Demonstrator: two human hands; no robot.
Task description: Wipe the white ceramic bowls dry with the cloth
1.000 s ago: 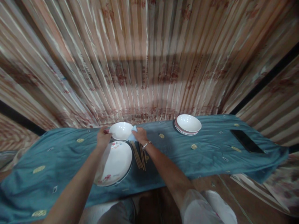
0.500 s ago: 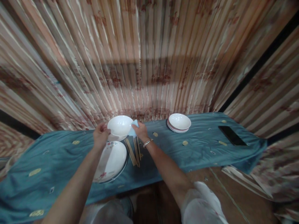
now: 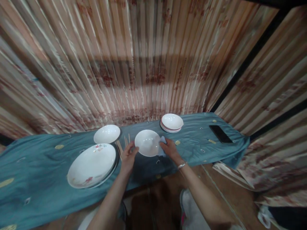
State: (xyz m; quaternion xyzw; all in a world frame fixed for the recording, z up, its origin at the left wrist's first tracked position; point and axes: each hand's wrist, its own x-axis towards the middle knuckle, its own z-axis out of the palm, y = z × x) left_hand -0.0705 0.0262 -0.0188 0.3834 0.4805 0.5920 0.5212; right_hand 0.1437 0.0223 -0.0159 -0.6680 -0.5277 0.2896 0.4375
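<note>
A white bowl (image 3: 147, 142) is held between my two hands above the blue-green cloth, its inside facing me. My left hand (image 3: 129, 154) grips the bowl's left rim, thumb on the near side. On the opposite rim, my right hand (image 3: 169, 149) is closed on a light blue cloth (image 3: 162, 150) pressed against the bowl. Behind my left hand lie several chopsticks (image 3: 119, 149), partly hidden by it. Another white bowl (image 3: 106, 134) rests at the back left. In front of that one sits a stack of large flower-patterned plates (image 3: 92, 166).
A stack of bowls (image 3: 172, 122) stands at the back right of the table covered with blue-green cloth (image 3: 48, 179). Farther right lies a black phone (image 3: 220, 134). Pleated curtains (image 3: 148, 64) hang close behind the table, with dark poles at the sides.
Both hands have lifted the bowl off the back-left spot and brought it right and nearer to me. A second bowl now shows where it was. The view has turned slightly right.
</note>
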